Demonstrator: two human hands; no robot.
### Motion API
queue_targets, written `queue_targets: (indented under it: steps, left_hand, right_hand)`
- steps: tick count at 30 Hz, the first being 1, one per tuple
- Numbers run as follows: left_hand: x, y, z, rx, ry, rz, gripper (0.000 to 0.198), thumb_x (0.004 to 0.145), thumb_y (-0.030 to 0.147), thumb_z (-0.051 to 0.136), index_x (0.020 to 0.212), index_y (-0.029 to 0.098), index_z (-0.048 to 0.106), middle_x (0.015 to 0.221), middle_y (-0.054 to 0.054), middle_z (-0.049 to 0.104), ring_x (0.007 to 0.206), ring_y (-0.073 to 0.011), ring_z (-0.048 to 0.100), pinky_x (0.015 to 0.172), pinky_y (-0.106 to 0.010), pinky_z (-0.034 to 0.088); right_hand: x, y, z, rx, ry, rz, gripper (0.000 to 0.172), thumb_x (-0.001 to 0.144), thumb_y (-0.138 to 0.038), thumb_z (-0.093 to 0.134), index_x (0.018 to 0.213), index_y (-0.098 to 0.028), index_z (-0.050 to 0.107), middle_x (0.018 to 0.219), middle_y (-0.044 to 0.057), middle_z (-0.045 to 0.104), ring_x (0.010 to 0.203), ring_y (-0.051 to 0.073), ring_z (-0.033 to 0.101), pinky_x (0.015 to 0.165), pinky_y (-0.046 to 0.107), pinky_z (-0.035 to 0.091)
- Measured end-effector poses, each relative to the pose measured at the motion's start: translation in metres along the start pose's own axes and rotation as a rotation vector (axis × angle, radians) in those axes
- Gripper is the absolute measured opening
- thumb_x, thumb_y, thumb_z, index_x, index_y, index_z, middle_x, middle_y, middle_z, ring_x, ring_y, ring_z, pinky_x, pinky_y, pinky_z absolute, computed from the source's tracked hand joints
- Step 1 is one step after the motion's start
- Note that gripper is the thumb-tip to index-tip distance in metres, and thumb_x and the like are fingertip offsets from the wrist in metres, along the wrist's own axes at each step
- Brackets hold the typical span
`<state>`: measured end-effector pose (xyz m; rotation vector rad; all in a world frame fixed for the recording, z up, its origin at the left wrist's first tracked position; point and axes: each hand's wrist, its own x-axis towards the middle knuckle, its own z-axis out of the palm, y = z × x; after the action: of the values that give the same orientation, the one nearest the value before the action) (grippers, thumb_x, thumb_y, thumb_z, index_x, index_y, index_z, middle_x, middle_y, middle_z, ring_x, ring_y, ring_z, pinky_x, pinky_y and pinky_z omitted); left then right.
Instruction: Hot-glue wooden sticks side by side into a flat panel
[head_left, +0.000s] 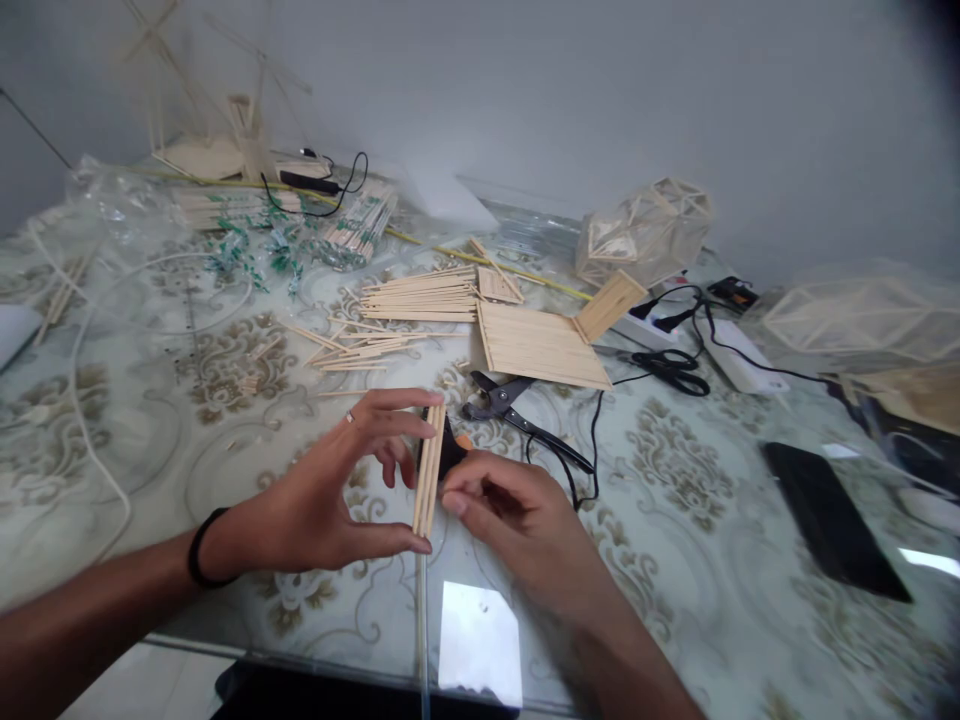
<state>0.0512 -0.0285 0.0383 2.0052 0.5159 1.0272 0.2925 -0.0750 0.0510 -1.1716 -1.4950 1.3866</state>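
Observation:
My left hand (319, 500) grips a small panel of wooden sticks (429, 470) laid side by side, thumb at its lower end and fingers at its upper end. Close against the panel's right edge is my right hand (517, 520), thumb and fingertips pinched together; whatever they hold is too small or hidden to make out. Behind the panel sits a black tool with an orange part (454, 450), mostly covered by my hands. A clear rod (424, 630) runs from below the panel toward the table's front edge. Black-handled pliers (525, 415) lie just beyond my right hand.
Loose wooden sticks (420, 295) and a stick-built panel piece (540, 340) lie farther back. Scissors (671, 370), a white power strip (739, 355) and a black phone (832, 520) are on the right. Bagged sticks (360, 225) and stick frames (649, 235) stand near the wall.

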Motion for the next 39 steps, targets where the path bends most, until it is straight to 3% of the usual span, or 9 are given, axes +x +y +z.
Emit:
queue_targets:
  steps: [3,8,12,17,20,24,31,35,39]
  left_hand:
    - [0.000,0.000,-0.001,0.012,0.003,-0.013,0.074,0.086,0.032,0.096,0.148,0.032,0.055,0.159,-0.015,0.057,0.136,-0.0308,0.064,0.077,-0.028,0.067]
    - [0.000,0.000,-0.001,0.013,-0.001,-0.030,0.074,0.088,0.029,0.094,0.150,0.033,0.053,0.164,-0.016,0.053,0.115,-0.0240,0.071,0.078,-0.030,0.067]
    - [0.001,0.000,0.000,0.052,-0.001,-0.025,0.071,0.088,0.029,0.093,0.147,0.033,0.054,0.162,-0.015,0.054,0.108,-0.0225,0.072,0.075,-0.030,0.067]
    - [0.000,-0.001,-0.001,0.067,0.001,-0.036,0.068,0.089,0.030,0.093,0.145,0.031,0.054,0.160,-0.015,0.055,0.100,-0.0199,0.072,0.075,-0.031,0.068]
    - [0.000,-0.001,-0.001,0.062,0.002,-0.041,0.068,0.088,0.031,0.094,0.145,0.032,0.055,0.160,-0.015,0.055,0.103,-0.0212,0.072,0.075,-0.032,0.068]
    - [0.000,0.000,-0.002,0.065,0.006,-0.053,0.070,0.088,0.031,0.094,0.147,0.032,0.055,0.161,-0.015,0.055,0.104,-0.0208,0.071,0.075,-0.031,0.067]
    - [-0.001,-0.001,-0.002,0.087,0.003,-0.081,0.072,0.088,0.032,0.094,0.147,0.033,0.052,0.164,-0.015,0.049,0.096,-0.0166,0.070,0.076,-0.031,0.067]
    - [0.000,0.000,-0.002,0.081,0.005,-0.078,0.071,0.089,0.031,0.093,0.147,0.033,0.052,0.164,-0.016,0.050,0.099,-0.0177,0.070,0.076,-0.031,0.067]
    - [0.000,0.000,-0.003,0.070,0.015,-0.086,0.071,0.089,0.031,0.093,0.147,0.034,0.053,0.163,-0.015,0.051,0.096,-0.0172,0.070,0.077,-0.032,0.068]
  right_hand:
    - [0.002,-0.004,0.000,-0.045,-0.070,0.010,0.011,0.095,-0.032,0.078,0.091,-0.022,0.079,0.064,-0.007,0.047,0.059,0.012,0.040,0.056,0.028,0.031]
    - [0.001,-0.005,0.000,-0.062,-0.088,0.000,0.014,0.098,-0.031,0.075,0.087,-0.023,0.076,0.062,-0.009,0.038,0.057,0.012,0.035,0.056,0.029,0.030]
    - [0.000,-0.002,-0.003,0.095,-0.035,-0.030,0.019,0.103,-0.036,0.072,0.087,-0.025,0.072,0.075,-0.003,0.052,0.068,0.016,0.046,0.064,0.030,0.039]
    - [0.003,0.005,-0.002,0.446,-0.049,-0.079,0.021,0.100,-0.042,0.079,0.089,-0.026,0.071,0.108,0.006,0.077,0.088,0.022,0.065,0.082,0.037,0.052]
    - [0.003,0.006,0.000,0.581,-0.104,-0.030,0.026,0.104,-0.045,0.075,0.089,-0.027,0.064,0.087,0.003,0.081,0.071,0.020,0.066,0.074,0.036,0.052]
    - [-0.001,0.002,-0.002,0.338,-0.036,0.026,0.027,0.109,-0.049,0.068,0.096,-0.025,0.064,0.060,-0.005,0.065,0.052,0.014,0.051,0.058,0.029,0.040]
    - [0.000,0.000,-0.009,-0.110,0.176,-0.008,0.024,0.101,-0.043,0.076,0.091,-0.022,0.077,0.060,-0.010,0.032,0.054,0.012,0.030,0.054,0.029,0.025]
    - [0.003,0.000,-0.005,-0.184,0.050,0.006,0.019,0.097,-0.039,0.080,0.099,-0.021,0.085,0.058,-0.011,0.027,0.052,0.011,0.025,0.054,0.030,0.021]
    - [0.000,-0.001,-0.007,-0.199,-0.014,0.031,0.022,0.099,-0.040,0.077,0.088,-0.021,0.082,0.056,-0.010,0.029,0.051,0.011,0.026,0.052,0.030,0.022]
